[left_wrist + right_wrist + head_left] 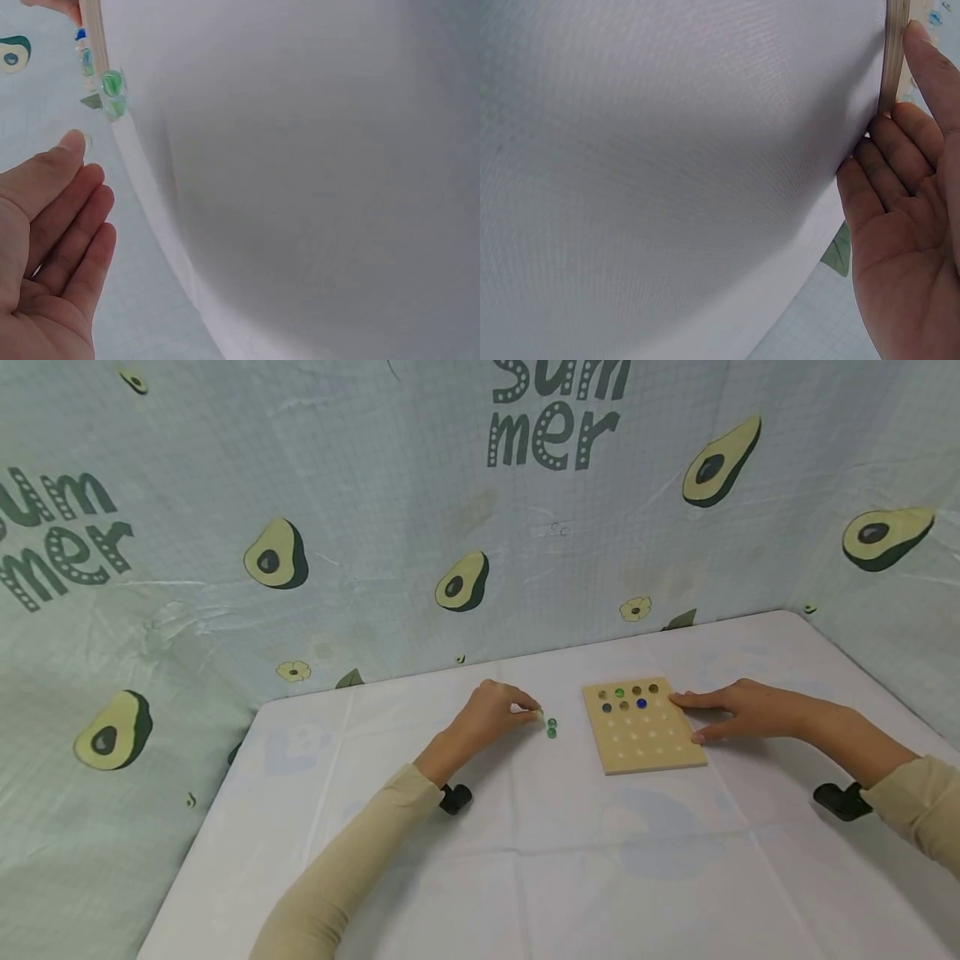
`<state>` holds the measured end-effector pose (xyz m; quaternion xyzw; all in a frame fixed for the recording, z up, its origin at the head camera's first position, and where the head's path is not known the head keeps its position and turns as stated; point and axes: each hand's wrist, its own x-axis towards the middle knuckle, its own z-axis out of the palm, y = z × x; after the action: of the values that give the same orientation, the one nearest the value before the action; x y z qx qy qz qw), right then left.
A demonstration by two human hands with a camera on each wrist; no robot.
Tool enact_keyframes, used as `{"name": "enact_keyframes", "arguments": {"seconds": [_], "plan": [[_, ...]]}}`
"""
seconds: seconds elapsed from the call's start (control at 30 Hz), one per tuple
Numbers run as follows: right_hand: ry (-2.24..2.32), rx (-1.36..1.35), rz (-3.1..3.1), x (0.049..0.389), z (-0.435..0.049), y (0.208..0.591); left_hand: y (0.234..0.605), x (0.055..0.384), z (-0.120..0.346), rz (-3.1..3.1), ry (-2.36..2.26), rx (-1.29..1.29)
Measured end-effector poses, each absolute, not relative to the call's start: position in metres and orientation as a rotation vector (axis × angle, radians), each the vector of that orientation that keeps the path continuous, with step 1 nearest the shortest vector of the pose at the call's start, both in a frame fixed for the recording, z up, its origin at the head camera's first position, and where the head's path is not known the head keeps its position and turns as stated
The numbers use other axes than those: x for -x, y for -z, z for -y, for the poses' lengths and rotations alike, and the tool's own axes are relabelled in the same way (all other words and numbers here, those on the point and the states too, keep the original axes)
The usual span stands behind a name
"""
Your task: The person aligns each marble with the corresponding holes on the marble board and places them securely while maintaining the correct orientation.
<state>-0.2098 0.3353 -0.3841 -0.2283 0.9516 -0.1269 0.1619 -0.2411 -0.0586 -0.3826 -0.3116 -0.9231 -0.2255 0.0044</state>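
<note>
My left hand [487, 720] pinches a small clear glass marble [88, 142] between thumb and forefinger, just above the table. Right beside those fingertips lie two green marbles [552, 727] on the cloth. A square wooden board [645, 756] with rows of round hollows lies flat to their right. Several marbles sit in its two far rows, among them a green marble [619, 692] and a blue marble [641, 703]. My right hand [750, 710] rests against the board's right edge. In the right wrist view its thumb [930, 64] touches the board while the other fingers lie along its side.
A white cloth [480, 877] with faint patterns and creases covers the table. Behind it and at both sides hangs a pale curtain [375, 527] printed with avocados and lettering. A black wrist camera [843, 800] is strapped under the right forearm.
</note>
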Motion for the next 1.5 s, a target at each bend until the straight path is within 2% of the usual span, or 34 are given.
{"name": "enact_keyframes", "arguments": {"seconds": [1.5], "plan": [[0.424,0.667,-2.728,0.207,-0.334,0.384,0.372,0.230,0.019,2.770,0.888,0.983]]}}
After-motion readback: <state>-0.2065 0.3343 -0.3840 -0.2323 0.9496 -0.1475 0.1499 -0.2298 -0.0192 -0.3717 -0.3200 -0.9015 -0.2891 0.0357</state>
